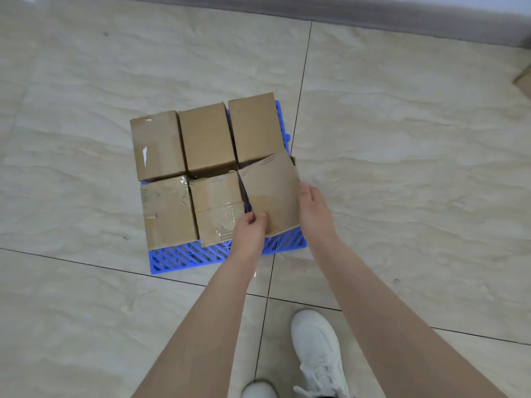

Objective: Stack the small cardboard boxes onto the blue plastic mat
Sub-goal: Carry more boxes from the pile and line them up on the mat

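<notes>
Shoes: a white sneaker (316, 349) on the tiles at the near right; a second shoe toe (258, 391) just left of it at the frame's bottom edge
Left hand (251, 228): grips the near-left corner of the held box (271, 193); thumb on the top face, fingers curled in under the corner
Right hand (312, 209): clasps the same box along its right edge; thumb lies on the top by the edge; the fingers are out of sight below the side, seemingly wrapped beneath
Held box: between the two hands, over the front-right spot of the blue mat (201, 255); turned askew to its neighbours and tilted; its far corner overlaps the near edge of the back-right box (254, 127) in this view
Blue mat: slatted plastic, flat on the floor (402, 168); a bare strip shows along its near edge
Front row: front-left box (166, 211) and front-middle box (218, 208) – side by side on the mat, both with clear tape
Back row: back-left box (156, 145), back-middle box (207, 136) and the back-right box – set close together behind the front row
Floor: large pale marbled tiles with dark joints
Far edge: a grey skirting board (373, 15) along the wall; a corner of brown cardboard (524, 81) at the right edge
</notes>
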